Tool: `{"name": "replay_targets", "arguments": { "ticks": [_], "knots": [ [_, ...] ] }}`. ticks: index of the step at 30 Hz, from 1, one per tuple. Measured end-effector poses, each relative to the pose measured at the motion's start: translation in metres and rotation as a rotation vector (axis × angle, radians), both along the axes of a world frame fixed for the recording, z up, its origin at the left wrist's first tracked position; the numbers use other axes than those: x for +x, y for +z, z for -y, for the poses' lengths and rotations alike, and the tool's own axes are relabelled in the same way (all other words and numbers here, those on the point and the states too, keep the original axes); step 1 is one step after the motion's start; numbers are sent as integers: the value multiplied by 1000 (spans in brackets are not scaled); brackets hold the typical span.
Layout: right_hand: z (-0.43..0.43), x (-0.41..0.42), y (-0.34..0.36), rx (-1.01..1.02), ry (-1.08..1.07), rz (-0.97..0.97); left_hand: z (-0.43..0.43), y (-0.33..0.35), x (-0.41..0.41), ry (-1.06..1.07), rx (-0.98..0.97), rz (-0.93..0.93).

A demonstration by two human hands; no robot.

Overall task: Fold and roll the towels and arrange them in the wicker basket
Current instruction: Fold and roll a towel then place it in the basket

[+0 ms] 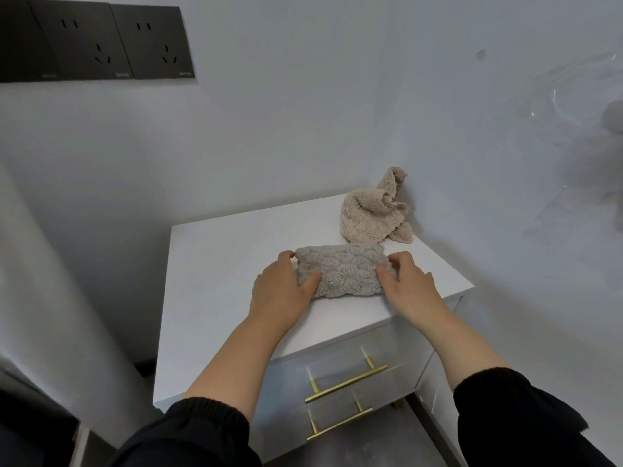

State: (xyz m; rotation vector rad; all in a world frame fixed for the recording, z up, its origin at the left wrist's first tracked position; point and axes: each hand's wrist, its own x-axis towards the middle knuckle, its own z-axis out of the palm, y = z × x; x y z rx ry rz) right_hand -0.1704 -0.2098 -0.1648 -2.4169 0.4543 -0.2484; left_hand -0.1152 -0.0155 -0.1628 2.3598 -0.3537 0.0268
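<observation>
On the white cabinet top (pixel 209 264), the folded grey fluffy towel (pixel 340 271) lies sideways, left hand (pixel 283 291) and right hand (pixel 408 284) pinching its ends.

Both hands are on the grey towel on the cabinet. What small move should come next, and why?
Probably start rolling it up from one end. The grey towel already lies folded into a flat strip on the cabinet top, and the left hand and right hand grip its two ends. The beige towel behind is crumpled, so it waits.
</observation>
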Motion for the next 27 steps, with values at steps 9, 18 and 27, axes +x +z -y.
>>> {"name": "replay_targets", "arguments": {
  "ticks": [9,18,27],
  "knots": [
    [0,2,9,412,-40,200,18,7,-10,-60,-390,-132],
    [14,-7,21,1380,-218,432,45,10,-21,-229,-976,-700],
    [42,-95,58,951,-407,688,94,29,-78,-670,-813,-702]
  ]
}}
